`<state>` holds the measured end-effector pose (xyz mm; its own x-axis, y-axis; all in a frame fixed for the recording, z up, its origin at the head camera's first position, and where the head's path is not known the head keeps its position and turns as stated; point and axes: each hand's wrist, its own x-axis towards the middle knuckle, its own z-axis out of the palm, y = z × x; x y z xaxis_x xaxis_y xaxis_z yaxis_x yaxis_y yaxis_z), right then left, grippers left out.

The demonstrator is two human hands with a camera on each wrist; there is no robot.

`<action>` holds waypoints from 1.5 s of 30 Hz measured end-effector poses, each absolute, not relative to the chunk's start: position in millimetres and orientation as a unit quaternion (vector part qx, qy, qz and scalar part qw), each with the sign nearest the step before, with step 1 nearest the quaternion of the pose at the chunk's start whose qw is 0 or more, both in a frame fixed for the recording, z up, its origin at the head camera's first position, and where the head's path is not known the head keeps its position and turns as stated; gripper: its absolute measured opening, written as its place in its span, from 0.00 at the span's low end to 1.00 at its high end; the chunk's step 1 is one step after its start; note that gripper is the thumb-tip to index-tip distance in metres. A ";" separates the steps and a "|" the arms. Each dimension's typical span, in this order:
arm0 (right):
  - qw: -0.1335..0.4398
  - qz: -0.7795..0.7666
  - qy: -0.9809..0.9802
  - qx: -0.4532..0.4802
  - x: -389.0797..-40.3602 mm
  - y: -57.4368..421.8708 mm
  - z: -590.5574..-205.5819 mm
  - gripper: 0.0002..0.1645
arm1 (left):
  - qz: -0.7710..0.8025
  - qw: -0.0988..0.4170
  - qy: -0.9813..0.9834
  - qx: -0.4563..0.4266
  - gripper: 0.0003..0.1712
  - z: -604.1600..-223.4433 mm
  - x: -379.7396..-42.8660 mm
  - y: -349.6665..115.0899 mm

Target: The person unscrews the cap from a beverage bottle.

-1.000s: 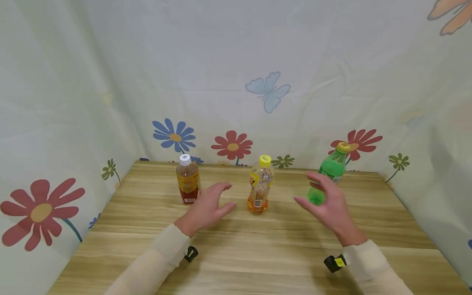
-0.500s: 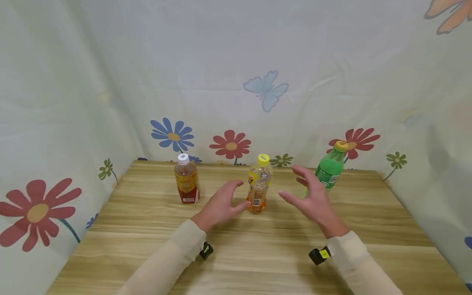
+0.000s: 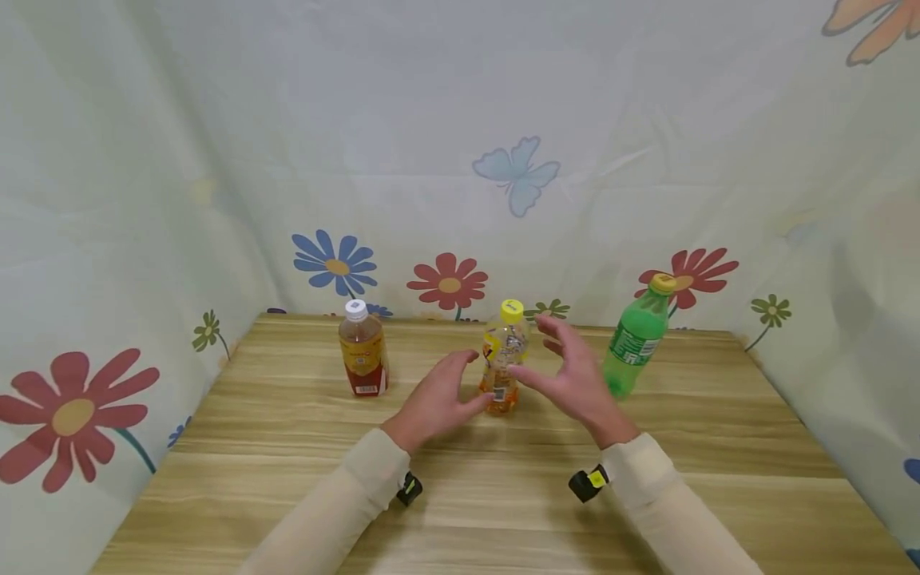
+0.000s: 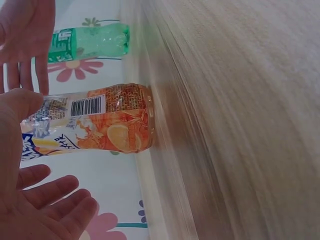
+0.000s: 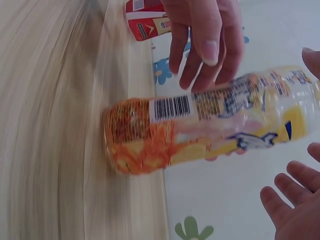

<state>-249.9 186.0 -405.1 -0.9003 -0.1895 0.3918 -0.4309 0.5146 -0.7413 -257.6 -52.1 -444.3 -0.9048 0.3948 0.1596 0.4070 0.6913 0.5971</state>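
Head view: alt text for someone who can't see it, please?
A person's left hand and right hand flank an orange-labelled bottle on a table. A white-capped bottle stands left, a green bottle right.

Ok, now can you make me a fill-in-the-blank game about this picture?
1. The middle bottle, between the left hand and right hand, has a ____ cap.
2. The white-capped bottle stands to the ____ of the middle one.
3. The rightmost bottle is ____ below its cap.
4. Above the flowers, the backdrop shows a pale blue ____.

Missing words: yellow; left; green; butterfly.
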 end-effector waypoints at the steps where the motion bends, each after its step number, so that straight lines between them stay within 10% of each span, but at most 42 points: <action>1: 0.128 0.460 -0.860 0.180 -250.5 182.9 -404.1 0.52 | -0.325 0.012 -0.920 -0.217 0.44 -444.6 -257.9 -51.9; 24: 0.091 0.487 -0.859 0.130 -262.1 156.2 -396.2 0.59 | -0.441 -0.001 -0.868 -0.230 0.46 -450.1 -277.2 -19.4; 45: 0.096 0.552 -0.822 0.105 -261.4 154.6 -403.7 0.42 | -0.488 0.023 -0.850 -0.196 0.49 -457.0 -279.3 -3.2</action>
<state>-261.4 154.6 -403.7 -0.9597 -0.0663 0.2732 -0.2780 0.3694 -0.8867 -279.3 -3.2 -457.0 -0.9224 0.3097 0.2307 0.3555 0.4475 0.8206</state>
